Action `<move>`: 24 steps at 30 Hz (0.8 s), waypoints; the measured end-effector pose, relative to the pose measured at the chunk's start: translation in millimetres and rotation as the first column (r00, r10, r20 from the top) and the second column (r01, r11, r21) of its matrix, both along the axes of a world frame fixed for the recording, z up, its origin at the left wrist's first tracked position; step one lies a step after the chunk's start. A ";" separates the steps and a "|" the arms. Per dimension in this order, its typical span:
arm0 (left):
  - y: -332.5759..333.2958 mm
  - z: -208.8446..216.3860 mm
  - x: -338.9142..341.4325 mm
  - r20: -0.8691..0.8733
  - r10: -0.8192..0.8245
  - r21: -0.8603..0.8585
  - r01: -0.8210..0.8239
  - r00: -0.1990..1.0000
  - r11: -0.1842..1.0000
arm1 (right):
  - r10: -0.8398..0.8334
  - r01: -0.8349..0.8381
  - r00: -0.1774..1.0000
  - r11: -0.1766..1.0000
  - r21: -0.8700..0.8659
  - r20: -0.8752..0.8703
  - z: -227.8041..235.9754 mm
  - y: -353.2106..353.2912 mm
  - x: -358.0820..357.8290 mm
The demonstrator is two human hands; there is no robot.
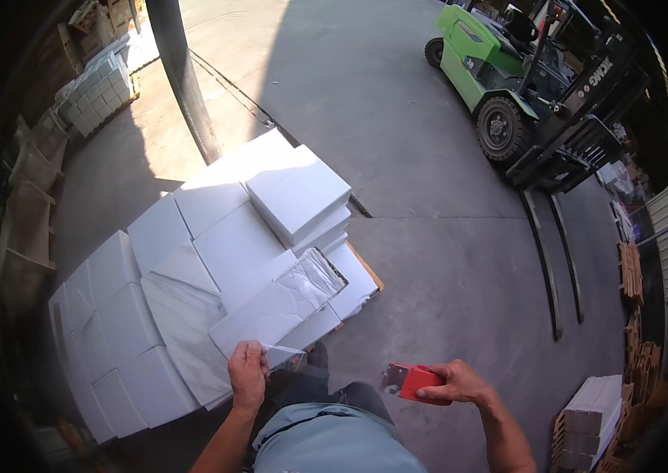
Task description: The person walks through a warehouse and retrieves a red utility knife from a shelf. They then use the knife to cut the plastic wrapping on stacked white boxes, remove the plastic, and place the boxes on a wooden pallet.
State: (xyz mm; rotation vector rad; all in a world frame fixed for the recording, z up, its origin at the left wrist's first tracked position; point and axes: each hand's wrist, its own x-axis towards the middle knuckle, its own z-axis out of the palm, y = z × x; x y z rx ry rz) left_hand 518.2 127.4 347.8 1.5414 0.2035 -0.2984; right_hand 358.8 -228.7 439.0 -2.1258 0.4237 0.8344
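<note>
My left hand (248, 374) pinches the end of a strip of clear tape (283, 349). The strip runs right toward a red tape dispenser (421, 384), fading from sight over my dark trousers. My right hand (460, 383) is closed round that dispenser, out to the right of my body. Just beyond my left hand lies a long white package (267, 315), its far end covered in shiny, wrinkled clear film or tape (312, 277). It rests on a stack of white boxes (162, 276). A thicker white box (298, 191) sits on top behind it.
A dark post (180, 79) rises behind the stack. A green forklift (500, 79) stands at the far right, its forks (543, 264) low over the floor. Pale blocks (593, 414) sit on wooden pallets at the right. More boxes (97, 94) stand far left.
</note>
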 end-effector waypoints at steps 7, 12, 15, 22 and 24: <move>-50.4 -21.1 -9.5 0.053 0.156 0.197 -0.163 0.986 0.967 | 0.284 -0.271 0.956 0.950 -0.152 0.069 -0.7 -79.9 125.9; -93.9 -23.3 -9.1 0.354 0.230 0.536 -0.398 0.906 0.745 | 0.529 -0.518 0.848 0.841 -0.156 0.035 -12.4 -104.4 229.2; -121.8 -30.8 -9.1 0.410 0.309 0.592 -0.508 0.858 0.625 | 0.663 -0.647 0.747 0.742 -0.177 0.049 -23.4 -118.8 271.3; -160.0 -44.4 0.0 0.548 0.431 0.629 -0.693 0.717 0.352 | 0.765 -0.761 0.642 0.644 -0.077 0.053 -62.6 -128.0 335.9; -163.9 -49.3 1.6 0.554 0.442 0.650 -0.698 0.706 0.300 | 0.782 -0.780 0.619 0.623 -0.056 0.076 -68.0 -131.3 345.9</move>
